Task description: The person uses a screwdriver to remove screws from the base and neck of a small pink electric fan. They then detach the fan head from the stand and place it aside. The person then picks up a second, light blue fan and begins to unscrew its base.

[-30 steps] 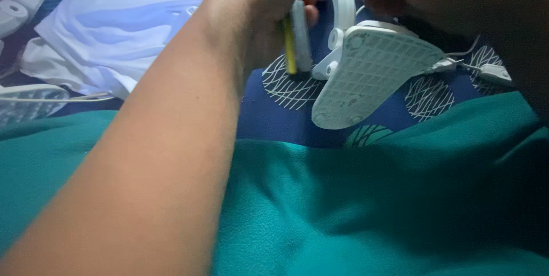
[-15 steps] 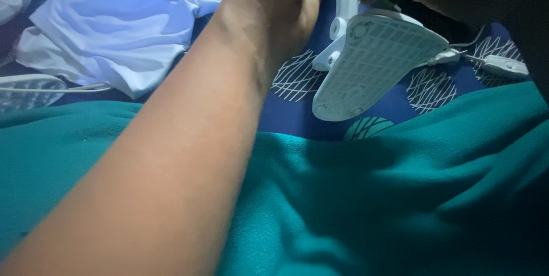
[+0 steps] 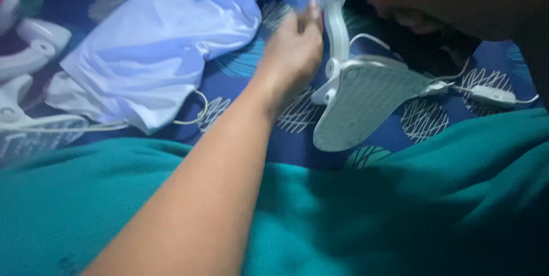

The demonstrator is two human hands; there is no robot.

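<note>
In the upper middle of the frame, the left hand (image 3: 293,47) reaches forward with its fingers held together and loosely extended, the fingertips resting against the upright white arm (image 3: 337,30) of a small plastic stand; whether it actually grips the arm cannot be told through the blur. That arm rises from a white ribbed base plate (image 3: 366,102), which is tipped up so its gridded underside faces the camera, right of centre. The right hand (image 3: 452,2) comes in from the upper right corner, fingers curled inward near the top of the arm; what it pinches, if anything, is too dark and blurred to tell. A thin white cable (image 3: 457,79) runs from the base toward the right edge, passing through a small white inline switch (image 3: 492,96).

The stand lies on a dark blue bedsheet (image 3: 412,130) printed with white and teal line-drawn circles. A crumpled white cloth (image 3: 166,47) covers the upper left of the frame, with another thin cord (image 3: 194,117) looping out from under its lower edge. At the far left edge sit more white plastic parts (image 3: 28,53), including a second ribbed plate (image 3: 40,133). A teal fleece fabric (image 3: 400,219) fills the whole lower part of the frame, under the left forearm.
</note>
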